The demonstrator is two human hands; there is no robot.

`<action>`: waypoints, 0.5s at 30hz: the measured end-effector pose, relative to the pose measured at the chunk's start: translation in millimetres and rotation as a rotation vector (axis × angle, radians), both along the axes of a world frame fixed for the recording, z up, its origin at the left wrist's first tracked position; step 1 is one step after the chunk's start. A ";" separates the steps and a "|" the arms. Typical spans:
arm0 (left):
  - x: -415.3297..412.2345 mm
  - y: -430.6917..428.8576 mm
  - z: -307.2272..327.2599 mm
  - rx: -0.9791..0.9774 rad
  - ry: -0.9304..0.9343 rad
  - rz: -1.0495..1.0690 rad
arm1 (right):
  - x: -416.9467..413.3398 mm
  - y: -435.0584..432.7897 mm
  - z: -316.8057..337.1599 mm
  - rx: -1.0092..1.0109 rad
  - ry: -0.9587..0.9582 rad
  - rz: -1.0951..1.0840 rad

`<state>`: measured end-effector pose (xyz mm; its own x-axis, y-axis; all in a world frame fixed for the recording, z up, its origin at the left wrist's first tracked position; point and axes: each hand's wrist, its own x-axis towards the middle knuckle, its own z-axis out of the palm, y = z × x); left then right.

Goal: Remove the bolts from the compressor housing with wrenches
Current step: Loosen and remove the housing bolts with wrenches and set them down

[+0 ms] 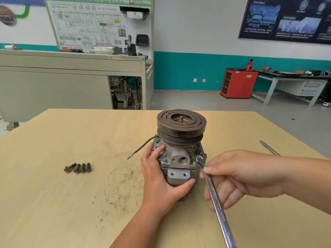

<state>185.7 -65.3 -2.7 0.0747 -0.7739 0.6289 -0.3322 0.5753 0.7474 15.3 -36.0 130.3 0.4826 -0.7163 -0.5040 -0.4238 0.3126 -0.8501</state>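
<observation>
1. The compressor housing (180,158) stands upright in the middle of the table (71,212), pulley end up. It is straight ahead of the person and between the two hands.
2. The wrench (215,199) has its long axis running from its head at the right front of the flange down and back toward the person. The head sits at a bolt (199,158) on that right side, so the right hand is the nearer one. I cannot tell whether the head is fully seated on it.
3. The left hand (161,179) grips the housing from the left. Its fingers curl round the upper body and its thumb lies across the lower front block.
4. The right hand (240,178) holds the wrench shank just below the head, fingers curled under it and thumb on top. It is a light hold near the head, not one out at the far end.
5. Four loose bolts (78,167) lie in a row well to the left. Another bolt (163,160) sits in the flange's front left (so the job looks part done).
6. The coming turn likely swings the handle sideways around the upright bolt, with the left hand bracing against the twist.
</observation>
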 end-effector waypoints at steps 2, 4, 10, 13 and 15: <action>0.0 -0.7 -0.6 -0.007 -0.003 0.001 | 3.2 0.3 2.0 0.007 -0.031 -0.072; 0.4 -1.2 -2.0 -0.001 -0.003 0.001 | 4.5 -1.4 3.1 0.006 -0.030 -0.091; 0.6 -1.7 -3.5 0.006 -0.002 -0.004 | -0.9 -15.4 15.1 -0.072 0.303 0.095; 0.3 -1.2 -2.8 0.015 0.007 -0.014 | -6.8 -34.0 35.8 -0.322 0.740 0.317; 0.7 -1.2 -2.6 0.017 0.007 -0.014 | -9.9 -45.3 39.7 -0.604 0.959 0.412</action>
